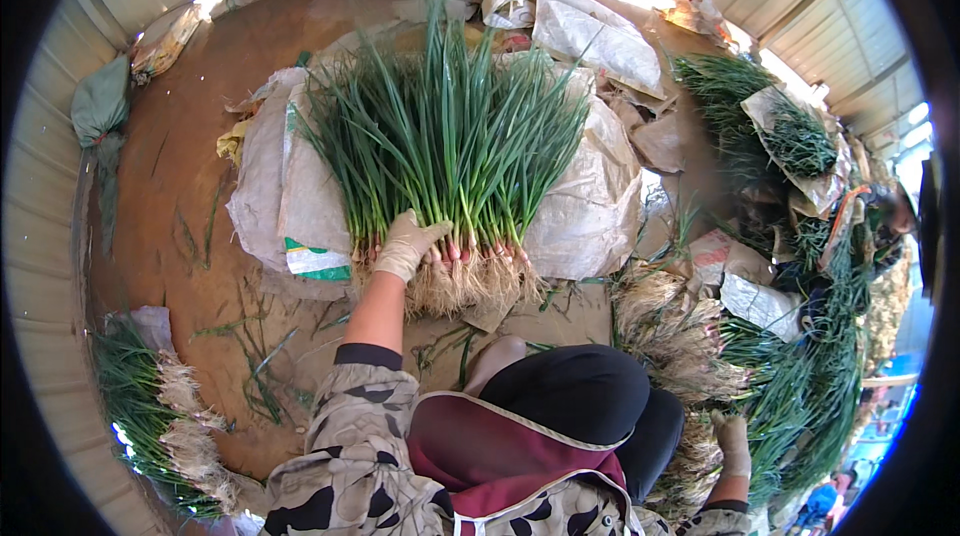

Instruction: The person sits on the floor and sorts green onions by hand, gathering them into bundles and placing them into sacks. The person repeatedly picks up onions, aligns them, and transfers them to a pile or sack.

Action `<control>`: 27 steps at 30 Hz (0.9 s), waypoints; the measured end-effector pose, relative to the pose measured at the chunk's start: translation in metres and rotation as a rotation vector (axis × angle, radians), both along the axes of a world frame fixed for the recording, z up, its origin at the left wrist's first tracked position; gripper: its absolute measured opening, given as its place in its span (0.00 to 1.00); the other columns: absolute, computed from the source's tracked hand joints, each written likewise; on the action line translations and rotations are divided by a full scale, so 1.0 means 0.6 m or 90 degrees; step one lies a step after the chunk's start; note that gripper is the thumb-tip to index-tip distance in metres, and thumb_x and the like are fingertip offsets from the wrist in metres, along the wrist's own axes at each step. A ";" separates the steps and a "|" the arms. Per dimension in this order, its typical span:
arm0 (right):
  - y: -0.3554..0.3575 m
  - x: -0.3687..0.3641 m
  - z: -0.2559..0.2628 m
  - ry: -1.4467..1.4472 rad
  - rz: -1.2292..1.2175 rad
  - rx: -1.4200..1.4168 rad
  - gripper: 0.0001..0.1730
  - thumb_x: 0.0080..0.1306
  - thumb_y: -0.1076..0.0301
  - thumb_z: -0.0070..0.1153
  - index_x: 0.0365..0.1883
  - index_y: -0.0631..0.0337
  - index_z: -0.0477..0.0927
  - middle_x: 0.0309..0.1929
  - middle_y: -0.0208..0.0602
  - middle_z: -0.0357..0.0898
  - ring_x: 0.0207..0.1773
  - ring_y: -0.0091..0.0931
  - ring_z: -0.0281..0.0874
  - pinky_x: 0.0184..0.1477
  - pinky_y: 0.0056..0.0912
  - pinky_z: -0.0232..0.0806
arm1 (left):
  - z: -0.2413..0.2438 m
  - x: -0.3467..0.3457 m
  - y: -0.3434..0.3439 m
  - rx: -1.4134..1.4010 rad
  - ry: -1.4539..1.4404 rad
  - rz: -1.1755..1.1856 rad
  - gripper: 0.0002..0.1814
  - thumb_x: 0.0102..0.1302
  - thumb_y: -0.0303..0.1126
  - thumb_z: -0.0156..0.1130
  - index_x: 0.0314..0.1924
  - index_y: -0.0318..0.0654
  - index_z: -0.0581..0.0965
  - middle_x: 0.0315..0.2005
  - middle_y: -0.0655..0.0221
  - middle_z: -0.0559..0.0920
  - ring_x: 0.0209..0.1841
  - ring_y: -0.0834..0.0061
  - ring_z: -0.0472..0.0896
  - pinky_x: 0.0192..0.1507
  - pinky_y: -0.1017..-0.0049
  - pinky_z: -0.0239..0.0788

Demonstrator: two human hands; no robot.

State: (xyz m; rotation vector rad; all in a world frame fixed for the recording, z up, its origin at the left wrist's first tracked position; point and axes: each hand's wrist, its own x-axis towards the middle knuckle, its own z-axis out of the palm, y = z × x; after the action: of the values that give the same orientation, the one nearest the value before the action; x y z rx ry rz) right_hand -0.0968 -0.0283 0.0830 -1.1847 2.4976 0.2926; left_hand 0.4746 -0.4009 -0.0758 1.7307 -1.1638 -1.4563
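A wide row of green onions (450, 138), leaves pointing away from me and roots toward me, lies on pale woven plastic sacks (592, 198) in front of me. My left hand (409, 243), in a pale glove, rests on the lower stems at the left part of the row, thumb stretched to the right; whether its fingers close round any stems cannot be made out. Off to my right, my right hand (731, 438), gloved too, is at the roots of a big pile of green onions (787, 386). Its fingertips are partly hidden among the roots, so its grip is unclear.
More green onions (142, 401) lie at the lower left with roots toward me. Crumpled sacks (592, 33) lie beyond the row, near the corrugated metal wall (45, 213). Loose leaves (259, 378) litter the brown floor. At the far right, another person (889, 225) is partly visible behind the pile.
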 end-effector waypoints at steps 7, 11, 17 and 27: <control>-0.055 0.045 -0.016 -0.083 -0.066 -0.064 0.20 0.61 0.58 0.57 0.18 0.65 0.78 0.16 0.35 0.75 0.21 0.25 0.66 0.29 0.36 0.62 | 0.010 0.128 0.008 -0.040 -0.290 -0.066 0.15 0.58 0.38 0.67 0.30 0.30 0.77 0.18 0.60 0.81 0.19 0.70 0.80 0.25 0.70 0.71; 0.083 -0.049 -0.076 -0.018 0.116 0.191 0.27 0.59 0.62 0.62 0.56 0.60 0.73 0.55 0.49 0.75 0.59 0.35 0.72 0.59 0.34 0.63 | -0.007 0.140 0.003 -0.106 -0.482 -0.048 0.21 0.54 0.44 0.70 0.36 0.32 0.76 0.25 0.59 0.81 0.29 0.66 0.80 0.34 0.68 0.71; -0.015 -0.056 -0.062 0.061 0.230 0.301 0.23 0.63 0.49 0.50 0.41 0.62 0.79 0.39 0.52 0.78 0.44 0.44 0.76 0.46 0.45 0.67 | -0.004 0.100 -0.020 -0.382 -0.344 0.151 0.33 0.51 0.51 0.71 0.47 0.33 0.73 0.33 0.61 0.79 0.34 0.62 0.78 0.40 0.66 0.71; -0.595 0.581 -0.100 -0.500 0.565 -0.199 0.36 0.65 0.66 0.53 0.70 0.53 0.55 0.68 0.46 0.59 0.67 0.38 0.60 0.66 0.34 0.55 | -0.166 -0.029 -0.034 -0.088 -0.119 0.050 0.54 0.53 0.45 0.70 0.69 0.29 0.46 0.43 0.48 0.79 0.45 0.56 0.80 0.46 0.64 0.73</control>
State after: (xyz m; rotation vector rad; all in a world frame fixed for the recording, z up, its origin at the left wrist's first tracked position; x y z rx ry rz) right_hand 0.2518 -0.3856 0.0231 -1.9922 1.2763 -0.3201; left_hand 0.4574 -0.4215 -0.1755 1.8244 -1.2455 -1.1592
